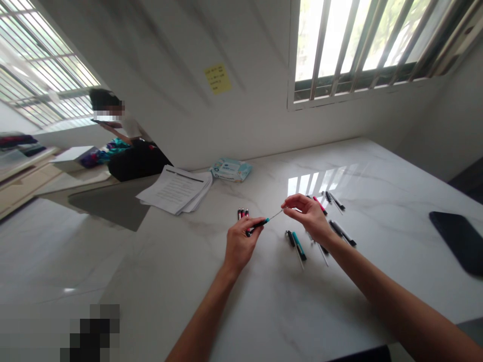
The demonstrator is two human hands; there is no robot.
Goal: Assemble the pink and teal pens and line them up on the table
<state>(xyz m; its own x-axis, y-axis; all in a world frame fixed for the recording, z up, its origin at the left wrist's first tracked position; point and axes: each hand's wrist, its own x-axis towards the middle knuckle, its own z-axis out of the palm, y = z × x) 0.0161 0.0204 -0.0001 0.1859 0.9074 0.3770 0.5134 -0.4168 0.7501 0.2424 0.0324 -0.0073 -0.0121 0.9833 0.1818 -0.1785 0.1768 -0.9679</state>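
Note:
My left hand (241,242) is closed on a black pen barrel (258,226) with a teal end that points up and to the right. From that end a thin refill (275,214) runs toward my right hand (305,215), whose thumb and fingertips pinch its far tip. Just behind my left hand stand out several dark and red pens (242,213), partly hidden by it. Below my right hand lie a teal pen part (298,242), a black part (290,238) and a thin white refill (298,255). More pen parts (342,233) are beside and behind my right forearm.
Printed sheets (177,189) and a light-blue packet (231,170) lie at the back of the marble table (241,311). A black flat object (456,241) is at the right. A person (130,125) sits at the far left; a yellow note (218,79) is on the wall.

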